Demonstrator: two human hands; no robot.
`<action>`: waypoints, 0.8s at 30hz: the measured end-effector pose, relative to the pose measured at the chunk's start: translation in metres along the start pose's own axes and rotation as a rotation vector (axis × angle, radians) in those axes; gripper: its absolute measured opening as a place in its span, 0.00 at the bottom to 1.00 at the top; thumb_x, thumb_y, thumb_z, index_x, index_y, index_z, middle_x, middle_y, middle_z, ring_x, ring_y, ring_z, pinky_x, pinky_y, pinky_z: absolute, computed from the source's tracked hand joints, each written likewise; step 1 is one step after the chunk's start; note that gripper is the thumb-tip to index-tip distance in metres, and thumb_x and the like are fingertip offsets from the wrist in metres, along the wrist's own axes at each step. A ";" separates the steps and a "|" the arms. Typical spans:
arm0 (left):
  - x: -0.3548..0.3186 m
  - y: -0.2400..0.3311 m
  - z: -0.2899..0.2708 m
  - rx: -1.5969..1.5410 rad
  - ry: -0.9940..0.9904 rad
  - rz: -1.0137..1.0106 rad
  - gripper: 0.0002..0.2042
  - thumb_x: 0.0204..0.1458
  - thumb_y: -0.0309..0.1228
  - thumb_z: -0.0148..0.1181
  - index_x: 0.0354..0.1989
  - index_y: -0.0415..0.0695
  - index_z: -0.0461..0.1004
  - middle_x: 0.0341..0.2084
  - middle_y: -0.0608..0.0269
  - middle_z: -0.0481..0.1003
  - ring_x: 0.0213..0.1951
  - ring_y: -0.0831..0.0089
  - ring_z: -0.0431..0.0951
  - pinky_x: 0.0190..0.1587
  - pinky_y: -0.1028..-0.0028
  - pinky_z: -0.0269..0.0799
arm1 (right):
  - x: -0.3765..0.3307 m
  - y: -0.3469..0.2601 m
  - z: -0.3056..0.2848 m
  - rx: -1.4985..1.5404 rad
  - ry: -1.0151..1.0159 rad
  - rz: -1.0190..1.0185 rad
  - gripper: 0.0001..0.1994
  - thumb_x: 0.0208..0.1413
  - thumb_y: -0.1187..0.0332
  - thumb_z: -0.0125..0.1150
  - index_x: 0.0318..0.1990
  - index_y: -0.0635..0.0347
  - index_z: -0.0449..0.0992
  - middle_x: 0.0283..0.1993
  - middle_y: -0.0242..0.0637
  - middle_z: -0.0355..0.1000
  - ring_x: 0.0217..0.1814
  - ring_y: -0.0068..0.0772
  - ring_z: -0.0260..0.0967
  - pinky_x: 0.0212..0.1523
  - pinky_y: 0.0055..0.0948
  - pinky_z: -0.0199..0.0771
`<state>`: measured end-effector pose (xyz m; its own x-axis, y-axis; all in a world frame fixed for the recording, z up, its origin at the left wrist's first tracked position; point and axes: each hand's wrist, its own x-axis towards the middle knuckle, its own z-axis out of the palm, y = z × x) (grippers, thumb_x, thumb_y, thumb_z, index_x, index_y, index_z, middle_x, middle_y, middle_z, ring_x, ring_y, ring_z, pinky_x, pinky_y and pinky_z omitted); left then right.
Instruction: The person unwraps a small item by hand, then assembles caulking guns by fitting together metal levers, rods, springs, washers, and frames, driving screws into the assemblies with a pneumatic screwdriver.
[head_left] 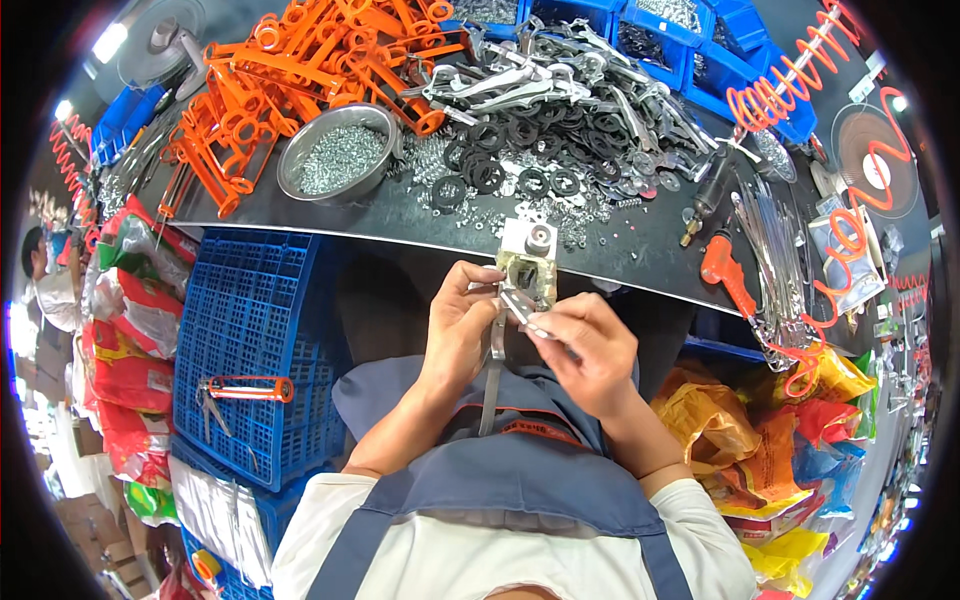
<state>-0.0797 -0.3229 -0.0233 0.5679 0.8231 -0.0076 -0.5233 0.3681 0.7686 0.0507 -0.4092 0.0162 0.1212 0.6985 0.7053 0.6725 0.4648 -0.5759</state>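
In front of me, at the bench's near edge, sits a small metal fixture [528,268] with a round knob on top. My left hand [462,325] is closed just left of it, fingers pinching a long flat metal strip [490,392] that hangs down over my apron. To the right, my right hand [588,345] is closed in a pinch on a small silver metal piece [517,304], which lies against the strip's upper end at the fixture's near side. Whether the two metal parts are joined, I cannot tell; my fingers partly cover them.
Orange caulking gun frames [300,75], a bowl of small fasteners [340,160], silver levers [560,75] and black rings [490,170] cover the bench. At right lie an orange-handled air tool [727,270] and metal rods [775,245]. Blue crates [245,340] stand left, bags [710,420] right.
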 end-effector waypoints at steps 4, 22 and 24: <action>-0.005 0.003 0.000 0.079 0.048 -0.016 0.11 0.50 0.15 0.42 0.43 0.34 0.62 0.32 0.46 0.75 0.33 0.70 0.78 0.37 0.75 0.75 | 0.000 0.003 0.006 -0.009 -0.081 -0.107 0.14 0.39 0.83 0.67 0.37 0.66 0.76 0.30 0.38 0.70 0.27 0.35 0.69 0.26 0.30 0.71; 0.006 0.040 -0.038 0.215 -0.032 0.095 0.38 0.47 0.37 0.64 0.63 0.33 0.52 0.49 0.38 0.69 0.44 0.61 0.75 0.43 0.67 0.75 | 0.001 0.054 -0.049 -0.122 -0.061 0.061 0.16 0.46 0.72 0.66 0.45 0.64 0.75 0.46 0.45 0.72 0.47 0.46 0.71 0.48 0.36 0.73; 0.004 0.057 -0.048 0.122 0.022 0.153 0.35 0.50 0.37 0.59 0.63 0.32 0.53 0.51 0.36 0.67 0.45 0.62 0.74 0.42 0.67 0.74 | -0.008 0.089 -0.115 -0.460 0.212 0.461 0.15 0.50 0.67 0.62 0.44 0.63 0.75 0.44 0.47 0.73 0.46 0.45 0.71 0.48 0.35 0.71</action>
<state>-0.1379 -0.2779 -0.0103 0.4731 0.8751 0.1022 -0.5204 0.1839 0.8339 0.1942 -0.4357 0.0070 0.5783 0.6262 0.5230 0.7542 -0.1660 -0.6353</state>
